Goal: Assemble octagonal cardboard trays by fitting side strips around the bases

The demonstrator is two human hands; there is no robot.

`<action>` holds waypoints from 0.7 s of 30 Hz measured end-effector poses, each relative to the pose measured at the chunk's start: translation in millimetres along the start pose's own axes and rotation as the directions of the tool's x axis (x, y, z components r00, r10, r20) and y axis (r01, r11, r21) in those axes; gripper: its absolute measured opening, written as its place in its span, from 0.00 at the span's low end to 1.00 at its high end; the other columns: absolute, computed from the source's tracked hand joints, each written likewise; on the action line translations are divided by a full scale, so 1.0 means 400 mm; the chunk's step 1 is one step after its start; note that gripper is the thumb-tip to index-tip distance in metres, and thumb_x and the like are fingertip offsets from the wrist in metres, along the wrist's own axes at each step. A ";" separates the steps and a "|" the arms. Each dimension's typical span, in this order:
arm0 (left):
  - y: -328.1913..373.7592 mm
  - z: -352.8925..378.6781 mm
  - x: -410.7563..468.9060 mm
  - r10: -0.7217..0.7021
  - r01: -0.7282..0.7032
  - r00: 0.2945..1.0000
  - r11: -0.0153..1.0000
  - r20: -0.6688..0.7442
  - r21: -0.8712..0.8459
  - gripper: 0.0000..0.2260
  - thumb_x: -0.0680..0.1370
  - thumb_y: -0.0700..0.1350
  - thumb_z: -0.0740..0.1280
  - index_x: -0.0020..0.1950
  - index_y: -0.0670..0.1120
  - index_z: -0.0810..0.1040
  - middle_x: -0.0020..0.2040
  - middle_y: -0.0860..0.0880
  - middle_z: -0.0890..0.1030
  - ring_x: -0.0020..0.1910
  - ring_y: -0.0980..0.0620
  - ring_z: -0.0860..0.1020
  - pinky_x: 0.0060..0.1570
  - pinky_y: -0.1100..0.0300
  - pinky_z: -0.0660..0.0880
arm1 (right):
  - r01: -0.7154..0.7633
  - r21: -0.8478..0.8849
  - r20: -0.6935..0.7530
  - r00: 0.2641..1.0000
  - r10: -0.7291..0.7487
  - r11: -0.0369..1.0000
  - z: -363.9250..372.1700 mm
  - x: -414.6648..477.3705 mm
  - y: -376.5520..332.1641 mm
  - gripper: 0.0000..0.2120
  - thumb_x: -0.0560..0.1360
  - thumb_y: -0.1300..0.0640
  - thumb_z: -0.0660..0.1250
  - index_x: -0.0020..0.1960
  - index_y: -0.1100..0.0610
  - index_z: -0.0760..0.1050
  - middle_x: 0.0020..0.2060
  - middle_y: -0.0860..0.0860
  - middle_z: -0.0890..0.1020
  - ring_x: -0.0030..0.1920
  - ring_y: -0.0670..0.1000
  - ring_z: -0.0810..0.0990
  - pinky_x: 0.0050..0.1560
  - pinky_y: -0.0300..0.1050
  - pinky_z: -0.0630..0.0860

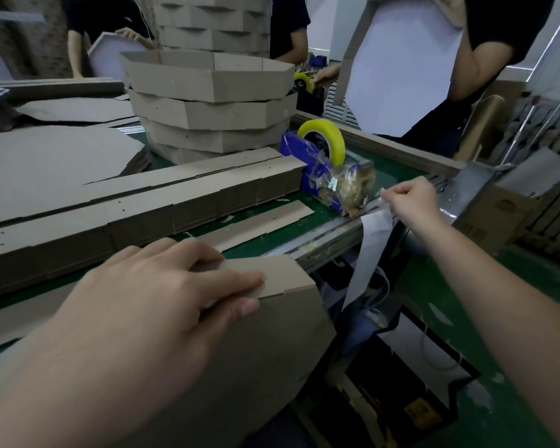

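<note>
Light, stiff cardboard tray (272, 334), best held by its rim; left hand (149, 295) fingers flat on it, right hand (414, 205) pinching tape (374, 234).

Workshop seen from my own head height. In front of me runs a bench (392, 176) with a green top, edged by a metal rail (330, 234). Down to my right lies a glossy green floor (524, 399). People in dark shirts (505, 27) stand across the bench. A brown carton (498, 215) sits at the right. The light is dim, brighter at the upper right.
</note>
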State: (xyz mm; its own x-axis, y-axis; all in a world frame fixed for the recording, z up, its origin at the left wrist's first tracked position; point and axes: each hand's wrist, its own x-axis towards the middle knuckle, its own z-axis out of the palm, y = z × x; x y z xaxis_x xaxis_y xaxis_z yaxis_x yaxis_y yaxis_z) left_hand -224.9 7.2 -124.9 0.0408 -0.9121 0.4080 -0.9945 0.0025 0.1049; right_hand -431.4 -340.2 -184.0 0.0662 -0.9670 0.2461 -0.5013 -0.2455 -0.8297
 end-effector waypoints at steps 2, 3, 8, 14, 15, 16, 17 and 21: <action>0.003 -0.005 0.001 0.006 -0.006 1.000 1.000 0.003 0.015 0.17 0.75 0.62 0.55 0.52 0.64 0.82 0.45 0.58 0.80 0.41 0.49 0.80 0.33 0.54 0.75 | 0.048 -0.076 -0.048 0.997 -0.052 0.996 -0.012 -0.027 -0.003 0.08 0.75 0.57 0.71 0.44 0.62 0.83 0.44 0.55 0.83 0.47 0.52 0.80 0.54 0.50 0.75; 0.005 -0.008 0.002 0.007 -0.007 1.000 1.000 0.004 0.021 0.17 0.75 0.62 0.55 0.51 0.64 0.82 0.45 0.58 0.80 0.41 0.50 0.80 0.32 0.55 0.73 | 0.102 -0.061 -0.062 0.992 -0.105 0.993 -0.016 -0.049 -0.012 0.07 0.75 0.57 0.71 0.43 0.60 0.83 0.43 0.52 0.81 0.46 0.50 0.78 0.54 0.50 0.74; 0.020 -0.027 0.016 0.029 -0.030 1.000 0.997 0.008 0.067 0.10 0.74 0.58 0.60 0.46 0.63 0.82 0.41 0.58 0.81 0.36 0.51 0.80 0.33 0.60 0.65 | 0.317 0.162 0.068 0.941 -0.331 0.935 -0.007 -0.225 -0.129 0.06 0.73 0.59 0.73 0.40 0.51 0.79 0.43 0.51 0.74 0.45 0.51 0.73 0.49 0.48 0.73; 0.032 -0.029 0.016 -0.032 0.030 0.999 0.998 0.039 0.050 0.08 0.72 0.58 0.61 0.44 0.60 0.79 0.44 0.59 0.80 0.41 0.51 0.80 0.31 0.62 0.60 | 0.058 0.685 0.335 0.861 -0.384 0.727 -0.021 -0.501 -0.261 0.02 0.69 0.54 0.72 0.39 0.51 0.81 0.26 0.44 0.73 0.26 0.45 0.67 0.27 0.40 0.64; 0.031 -0.029 0.015 -0.023 0.022 1.000 0.998 0.020 0.053 0.07 0.72 0.57 0.62 0.43 0.59 0.79 0.43 0.58 0.80 0.39 0.50 0.80 0.30 0.62 0.61 | -0.042 0.719 0.387 0.853 -0.350 0.694 -0.016 -0.544 -0.269 0.04 0.67 0.52 0.73 0.39 0.52 0.82 0.24 0.43 0.72 0.24 0.44 0.65 0.25 0.40 0.61; 0.031 -0.029 0.014 -0.016 0.015 1.000 0.998 0.004 0.055 0.06 0.71 0.56 0.63 0.42 0.58 0.79 0.42 0.57 0.80 0.38 0.49 0.80 0.30 0.62 0.62 | -0.125 0.735 0.431 0.845 -0.317 0.667 -0.006 -0.583 -0.273 0.05 0.66 0.51 0.73 0.39 0.52 0.82 0.23 0.43 0.71 0.22 0.44 0.63 0.24 0.39 0.58; 0.029 -0.027 0.013 -0.012 0.013 1.000 0.998 -0.003 0.056 0.06 0.72 0.56 0.63 0.42 0.58 0.79 0.42 0.57 0.81 0.39 0.49 0.80 0.31 0.61 0.64 | -0.186 0.737 0.460 0.842 -0.282 0.649 0.009 -0.615 -0.275 0.06 0.65 0.51 0.73 0.38 0.53 0.82 0.21 0.43 0.70 0.21 0.43 0.62 0.23 0.38 0.57; 0.023 -0.029 0.006 -0.020 0.020 1.000 0.999 0.016 0.028 0.05 0.74 0.54 0.64 0.44 0.58 0.80 0.45 0.57 0.81 0.42 0.49 0.81 0.33 0.58 0.71 | -0.434 0.707 0.539 0.842 -0.027 0.558 0.068 -0.675 -0.279 0.08 0.57 0.55 0.80 0.31 0.54 0.82 0.18 0.46 0.65 0.18 0.42 0.58 0.21 0.37 0.52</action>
State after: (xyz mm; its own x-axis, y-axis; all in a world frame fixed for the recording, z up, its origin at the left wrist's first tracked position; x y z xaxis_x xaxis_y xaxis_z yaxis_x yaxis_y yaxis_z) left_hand -232.8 9.9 -112.5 0.0594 -0.9182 0.3916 -0.9958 -0.0270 0.0878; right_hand -369.7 -53.4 -171.4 0.5338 -0.8446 -0.0403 0.3016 0.2348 -0.9241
